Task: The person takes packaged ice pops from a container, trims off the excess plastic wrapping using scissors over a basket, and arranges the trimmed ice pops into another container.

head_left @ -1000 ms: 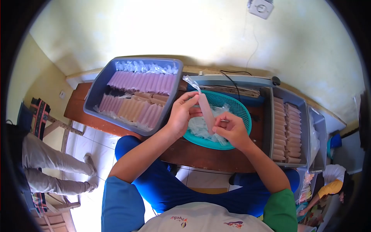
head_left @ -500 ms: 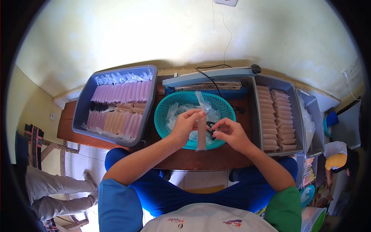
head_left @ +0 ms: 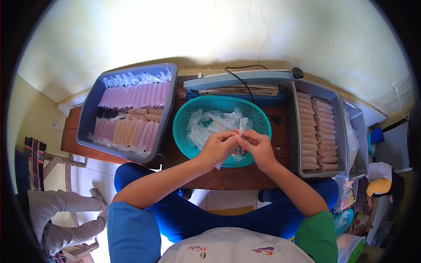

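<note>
In the middle of the head view, my left hand [head_left: 217,147] and my right hand [head_left: 259,147] meet over a turquoise mesh basket [head_left: 184,149]. Both are closed, fingertips pinching the neck of a filled plastic tube bag [head_left: 243,124]. Its clear top end sticks up above the fingers, while the left hand covers most of its body. Clear plastic scraps [head_left: 206,127] lie in the basket. A dark bit shows below my right fingers, too covered to make out.
A grey tub [head_left: 82,131] of pink and tan filled bags stands left. Behind the basket is a blue sealer with a long arm [head_left: 241,79]. Another grey tub [head_left: 298,168] holds tan bags at right. People are at the left [head_left: 70,206] and far right [head_left: 379,187].
My right hand has come left to join my left hand at the bag's neck. The bag hung upright before and is now mostly behind the left hand. Black-handled scissors showed at my right fingers earlier.
</note>
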Available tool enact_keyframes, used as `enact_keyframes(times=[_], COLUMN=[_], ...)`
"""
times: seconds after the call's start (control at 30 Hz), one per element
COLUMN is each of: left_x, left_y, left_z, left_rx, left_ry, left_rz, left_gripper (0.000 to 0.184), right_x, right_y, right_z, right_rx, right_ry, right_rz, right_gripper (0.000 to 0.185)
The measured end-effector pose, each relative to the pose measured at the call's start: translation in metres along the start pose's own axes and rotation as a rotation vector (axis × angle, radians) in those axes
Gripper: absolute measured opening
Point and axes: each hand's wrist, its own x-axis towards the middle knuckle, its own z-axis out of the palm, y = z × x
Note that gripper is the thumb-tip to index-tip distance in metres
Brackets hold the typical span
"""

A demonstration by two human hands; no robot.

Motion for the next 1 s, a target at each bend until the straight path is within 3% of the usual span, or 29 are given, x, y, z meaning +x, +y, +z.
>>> enact_keyframes(times=[0.23,0.43,0.63,0.73,1.0], left_x=[-0.005,-0.006,-0.009,-0.008,-0.003], left_y=[0.002,-0.013,-0.009,-0.009,0.003], left_z=[0.007,0.003,0.002,0.000,0.003], left_rx=[0.084,0.073,-0.048,-0.158,-0.177], left_ry=[-0.005,-0.001,-0.093,-0.164,-0.139], left_rz=[-0.034,-0.101,-0.215,-0.273,-0.343], left_gripper=[0.026,0.023,0.024,0.025,0.024], right_x=[-0.003,-0.006,-0.005,-0.005,0.012], right_y=[0.007,0.007,-0.005,-0.010,0.000], right_z=[-0.004,-0.002,-0.010,-0.014,-0.024], right_rx=[-0.008,-0.103,0.025,-0.030,0.081], right_ry=[0.059,0.086,-0.105,-0.146,0.028], right_rz=[-0.028,-0.154,0.004,-0.025,0.044], right_gripper=[0.014,0.017,0.016,0.012,0.015])
